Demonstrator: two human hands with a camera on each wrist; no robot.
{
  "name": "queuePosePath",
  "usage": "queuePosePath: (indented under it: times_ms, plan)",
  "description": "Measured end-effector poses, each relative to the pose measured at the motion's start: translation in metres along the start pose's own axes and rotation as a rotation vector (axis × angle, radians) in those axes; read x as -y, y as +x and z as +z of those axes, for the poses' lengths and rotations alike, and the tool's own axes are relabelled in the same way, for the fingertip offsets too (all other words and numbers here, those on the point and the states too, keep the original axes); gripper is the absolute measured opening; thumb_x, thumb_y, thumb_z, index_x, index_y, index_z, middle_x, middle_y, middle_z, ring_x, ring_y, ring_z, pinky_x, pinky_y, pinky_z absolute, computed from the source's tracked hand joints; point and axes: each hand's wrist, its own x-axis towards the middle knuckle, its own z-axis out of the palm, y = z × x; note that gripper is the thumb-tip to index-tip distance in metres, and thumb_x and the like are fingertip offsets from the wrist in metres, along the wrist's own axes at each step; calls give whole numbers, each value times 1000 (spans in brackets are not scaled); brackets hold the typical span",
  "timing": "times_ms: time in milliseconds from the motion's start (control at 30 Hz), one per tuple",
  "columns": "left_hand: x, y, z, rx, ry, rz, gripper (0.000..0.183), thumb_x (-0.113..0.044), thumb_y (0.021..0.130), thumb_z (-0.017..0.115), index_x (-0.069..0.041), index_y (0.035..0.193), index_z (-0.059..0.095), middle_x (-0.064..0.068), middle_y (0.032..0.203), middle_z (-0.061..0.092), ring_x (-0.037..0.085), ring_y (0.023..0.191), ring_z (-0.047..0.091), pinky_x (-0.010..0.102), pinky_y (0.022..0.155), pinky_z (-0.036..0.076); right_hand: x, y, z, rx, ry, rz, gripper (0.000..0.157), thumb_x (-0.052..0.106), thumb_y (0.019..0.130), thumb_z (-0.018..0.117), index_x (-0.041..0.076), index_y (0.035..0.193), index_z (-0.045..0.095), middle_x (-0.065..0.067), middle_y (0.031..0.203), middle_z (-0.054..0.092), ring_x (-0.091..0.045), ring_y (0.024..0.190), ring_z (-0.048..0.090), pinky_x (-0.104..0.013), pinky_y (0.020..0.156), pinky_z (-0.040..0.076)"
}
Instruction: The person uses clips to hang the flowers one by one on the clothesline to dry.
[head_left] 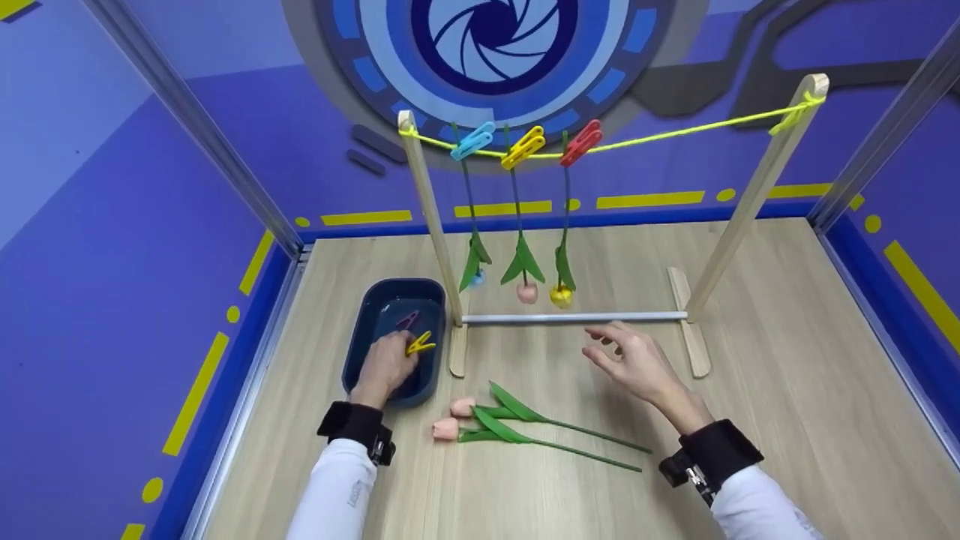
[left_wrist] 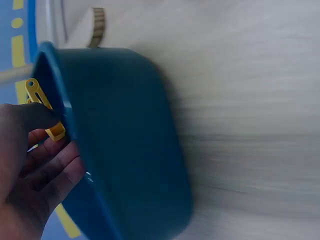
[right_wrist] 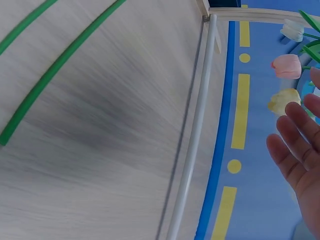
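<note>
The white sleeves [head_left: 334, 491] lie nearest the head camera, each ending in a black wrist strap [head_left: 358, 421]. The yellow plastic clothespin [head_left: 421, 343] is in the grip of the left hand [head_left: 386, 361], pinched between thumb and fingers, and is located within the outline of the dark blue-green rectangular plastic tub [head_left: 388, 307], near its right wall. A purple plastic clothespin [head_left: 407, 320] lies in the tub, just beyond the hand. To the right of the tub, two pink artificial tulips [head_left: 501, 429] with green leaves lie side by side on the wood-grain surface [head_left: 570, 495], heads toward the tub. The right hand [head_left: 634, 364] is positioned near the straight pale metallic rod [head_left: 570, 319]; its grip is wide, with the thumb apart from the slightly bent fingers. The rod connects the bases of the left wooden post [head_left: 433, 217] and right wooden post [head_left: 754, 202]. A bright yellow cord [head_left: 660, 137] spans the post tops. Three artificial tulips hang from it head down: pale blue [head_left: 474, 262], pink [head_left: 523, 259] and yellow [head_left: 563, 264], secured respectively by light blue [head_left: 473, 140], yellow [head_left: 523, 147] and red [head_left: 581, 142] clothespins. Blue-purple panels [head_left: 247, 150] with yellow markings stand behind and at both sides.
</note>
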Motion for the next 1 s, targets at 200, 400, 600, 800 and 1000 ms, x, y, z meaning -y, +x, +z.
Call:
queuePosePath:
  times_ms: [200, 400, 600, 800, 1000]
  plan:
    - [-29, -2, -13, -77, -18, 100, 23, -14, 88, 70, -6, 110, 70, 10, 100, 70, 29, 88, 69, 42, 79, 56, 6, 4, -3, -51, -31, -73, 33, 18, 82, 81, 5, 111, 73, -8, 105, 73, -23, 97, 64, -35, 74, 53]
    - [-58, -6, -17, -148, -39, 249, 18, -14, 88, 70, -7, 105, 70, 7, 94, 68, 24, 81, 67, 40, 73, 55, 14, 9, -5, -51, -27, -102, 39, 22, 82, 81, 6, 115, 72, -8, 107, 72, -26, 101, 63, -42, 83, 50]
    - [-87, -10, -15, -142, -81, 329, 20, -13, 87, 71, -10, 107, 71, 5, 96, 68, 18, 77, 64, 31, 67, 53, 21, 14, -6, -32, -42, -171, 46, 26, 79, 83, 8, 120, 70, -7, 111, 70, -24, 102, 62, -42, 86, 50]
    - [-111, -15, -8, -108, -88, 403, 20, -16, 90, 69, -12, 110, 70, 4, 98, 69, 16, 77, 64, 28, 66, 52, 30, 21, -7, 26, -118, -282, 50, 30, 80, 82, 8, 123, 67, -8, 113, 67, -24, 104, 61, -42, 87, 52]
    - [-131, -17, -1, -83, -66, 448, 19, -18, 91, 69, -12, 109, 70, 4, 99, 68, 16, 79, 62, 28, 69, 50, 37, 26, -4, 107, -230, -330, 55, 34, 83, 80, 8, 129, 63, -8, 118, 66, -24, 106, 61, -41, 88, 52]
